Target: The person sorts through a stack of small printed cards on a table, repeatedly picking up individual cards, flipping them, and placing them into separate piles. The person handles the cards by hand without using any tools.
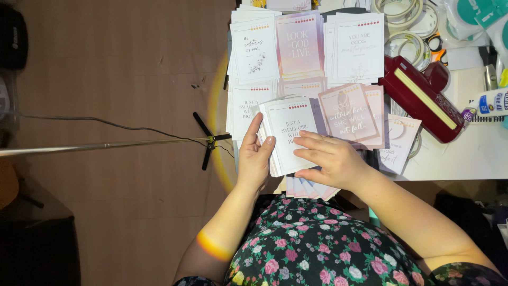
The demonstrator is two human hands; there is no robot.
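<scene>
The left hand point(255, 159) grips a thick stack of white paper cards point(290, 133) by its left edge, thumb on top and fingers curled underneath. The right hand point(327, 159) lies flat on the top card, fingers spread a little and pointing left, holding nothing by itself. So the stack sits right between both hands, just above the flowery dress point(312, 243). Its long side runs away from the person, toward the table. Just past it lie more piles: a pink card pile point(347, 112) touching on the right, and white card piles point(254, 50) further up. A dark red punch tool point(420, 98) sits well off to the right.
</scene>
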